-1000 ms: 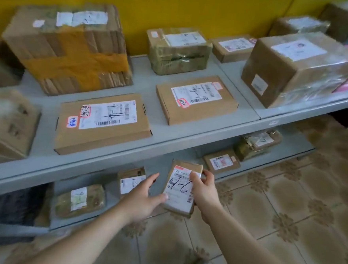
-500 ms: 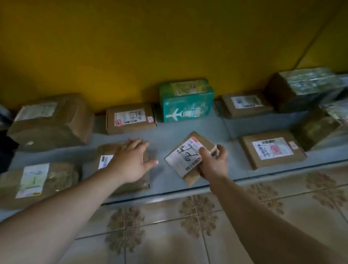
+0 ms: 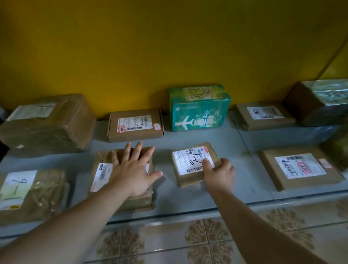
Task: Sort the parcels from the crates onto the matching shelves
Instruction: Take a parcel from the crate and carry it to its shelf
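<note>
Right hand (image 3: pixel 217 174) grips the small parcel (image 3: pixel 187 163), thumb on its label, fingers curled round its right edge.
Held tilted a moment ago, it now lies flat on the grey shelf (image 3: pixel 250 145); the left hand (image 3: pixel 135 170) rests spread on the taped parcel (image 3: pixel 105 158) beside it.

The low grey shelf (image 3: pixel 248 149) carries brown parcels (image 3: pixel 135 125), labels up, and one teal box (image 3: pixel 199 111).

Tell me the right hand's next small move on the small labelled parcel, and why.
Probably let go and draw the right hand back: the small parcel seems to lie flat on the grey shelf, in a gap between neighbours, while the left hand rests flat on the taped parcel.
</note>
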Demonstrator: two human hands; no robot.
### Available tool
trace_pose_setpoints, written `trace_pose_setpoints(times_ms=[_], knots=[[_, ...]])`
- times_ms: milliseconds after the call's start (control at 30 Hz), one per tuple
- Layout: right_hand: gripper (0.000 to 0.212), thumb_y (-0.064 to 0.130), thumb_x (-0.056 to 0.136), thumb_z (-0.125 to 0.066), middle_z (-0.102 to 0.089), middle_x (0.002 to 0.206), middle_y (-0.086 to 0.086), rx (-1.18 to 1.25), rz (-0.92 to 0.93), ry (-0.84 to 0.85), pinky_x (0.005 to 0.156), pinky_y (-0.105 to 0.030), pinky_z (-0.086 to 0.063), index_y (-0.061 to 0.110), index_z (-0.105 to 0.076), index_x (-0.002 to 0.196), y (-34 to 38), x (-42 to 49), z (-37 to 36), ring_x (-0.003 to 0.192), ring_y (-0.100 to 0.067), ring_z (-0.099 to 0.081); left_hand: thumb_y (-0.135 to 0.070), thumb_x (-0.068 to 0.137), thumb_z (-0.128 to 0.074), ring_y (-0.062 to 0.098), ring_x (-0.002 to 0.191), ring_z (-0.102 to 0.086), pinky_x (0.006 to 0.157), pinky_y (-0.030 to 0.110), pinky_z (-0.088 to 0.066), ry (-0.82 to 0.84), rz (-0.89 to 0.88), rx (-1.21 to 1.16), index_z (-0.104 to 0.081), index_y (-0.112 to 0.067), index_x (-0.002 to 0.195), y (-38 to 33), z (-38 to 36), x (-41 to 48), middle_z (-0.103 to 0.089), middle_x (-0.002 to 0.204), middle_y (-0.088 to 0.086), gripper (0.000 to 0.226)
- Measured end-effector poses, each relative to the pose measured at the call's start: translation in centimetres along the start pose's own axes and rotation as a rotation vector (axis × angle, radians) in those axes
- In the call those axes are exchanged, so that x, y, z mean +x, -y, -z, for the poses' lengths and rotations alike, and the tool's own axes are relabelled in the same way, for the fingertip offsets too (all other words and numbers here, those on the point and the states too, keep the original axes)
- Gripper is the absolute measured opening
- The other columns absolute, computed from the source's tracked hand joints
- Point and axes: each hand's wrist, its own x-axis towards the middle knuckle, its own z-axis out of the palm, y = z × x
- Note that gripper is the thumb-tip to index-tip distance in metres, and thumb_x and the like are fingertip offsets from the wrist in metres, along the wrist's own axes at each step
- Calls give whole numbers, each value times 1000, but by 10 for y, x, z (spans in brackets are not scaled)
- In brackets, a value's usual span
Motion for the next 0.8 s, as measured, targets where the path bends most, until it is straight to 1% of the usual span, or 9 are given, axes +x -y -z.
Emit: trace_pose_setpoints(times_ms=[67,133,200,267,367,467,567,800], knots=[[74,54,93,-55,-17,162,-11,-238,230,-9,120,-43,-16,24,-25,154,6,-1,4,149,-31,-18,-77,87,-23,27,145,24,114,62,11,-15,-2,2,16,-44,149,0,-1,1,23,159,-3,80],[77,62,94,-46,1,167,-2,-516,474,83,122,-43,1,36,-12,157,13,3,7,153,-26,4,-74,89,-26,27,146,23,114,62,9,-28,-6,-6,14,-44,150,0,-2,2,22,160,-3,79],[75,68,95,-35,10,167,1,-738,592,203,121,-45,11,40,-4,158,18,5,5,152,-23,16,-71,90,-28,26,146,22,115,62,8,-41,-8,-13,13,-44,150,2,-4,2,21,160,-4,78],[72,69,96,-26,9,168,1,-843,612,252,121,-47,12,39,-4,158,20,4,3,152,-23,17,-68,90,-31,24,147,22,115,61,8,-52,-9,-22,12,-44,150,3,-6,2,21,160,-5,77],[71,68,97,-21,9,168,-1,-856,552,246,121,-47,9,38,-2,158,18,0,3,153,-25,16,-65,92,-31,24,147,22,115,60,8,-56,-15,-24,12,-44,150,4,-6,1,21,161,-4,76],[70,66,97,-20,7,168,-3,-856,487,206,121,-49,3,37,-2,158,13,-7,5,153,-27,13,-62,93,-30,25,146,23,115,60,10,-47,-22,-23,14,-43,150,4,-5,-1,22,160,-4,74],[70,65,98,-19,4,168,-4,-856,463,164,121,-50,-1,35,-4,158,6,-16,6,153,-28,9,-61,94,-29,25,146,24,115,59,11,-45,-24,-24,16,-43,149,4,-6,-1,23,160,-4,74],[69,65,97,-18,3,168,-4,-862,473,148,121,-50,0,36,-3,158,7,-10,5,153,-28,10,-58,95,-29,25,146,23,115,59,10,-38,-1,-43,15,-44,149,2,-4,1,22,160,-4,71]])
